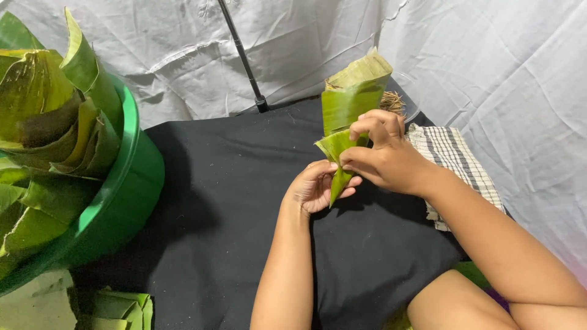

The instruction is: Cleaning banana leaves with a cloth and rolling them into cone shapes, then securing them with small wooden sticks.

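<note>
A bare knee (452, 302) lies nearest the camera at the near edge of the black cloth (232, 201). Above the middle of the cloth, a folded banana leaf (345, 122) is held between both hands. Its pointed lower tip is cupped by the left hand (315, 186), fingers curled around it. The fold is pinched by the right hand (382, 156), thumb and fingertips pressed together on the leaf. The fold could spring open if the pinch is loosened, and the leaf could split along its grain if creased hard. A green tub (131, 183) of leaf cones stands at the left edge, a checked cloth (455, 162) at the right.
</note>
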